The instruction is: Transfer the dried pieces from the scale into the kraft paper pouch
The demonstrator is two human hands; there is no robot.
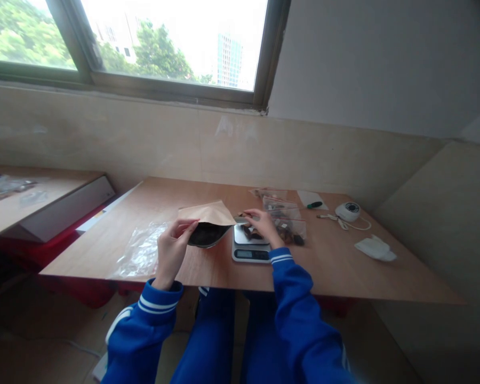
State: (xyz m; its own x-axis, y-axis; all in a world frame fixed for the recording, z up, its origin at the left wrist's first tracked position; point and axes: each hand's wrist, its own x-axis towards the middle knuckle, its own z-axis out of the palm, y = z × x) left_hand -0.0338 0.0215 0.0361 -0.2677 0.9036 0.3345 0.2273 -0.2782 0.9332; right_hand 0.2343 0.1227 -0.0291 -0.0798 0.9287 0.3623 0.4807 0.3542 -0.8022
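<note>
My left hand (pixel 173 249) grips the near edge of a brown paper pouch (pixel 208 215) whose mouth gapes toward me, with dark contents (pixel 205 233) showing inside. My right hand (pixel 263 225) reaches over a small digital kitchen scale (pixel 250 253) and touches dark pieces (pixel 251 231) lying on its platform. I cannot tell if the fingers hold a piece. Both sleeves are blue with white stripes.
Clear plastic bags (pixel 286 217) with dark pieces lie just right of the scale. A crumpled clear plastic sheet (pixel 142 249) lies left. Farther right are a green marker (pixel 314 205), a round white device (pixel 348 210) with cable, and white cloth (pixel 375 248). The wooden table (pixel 344 272) meets the wall.
</note>
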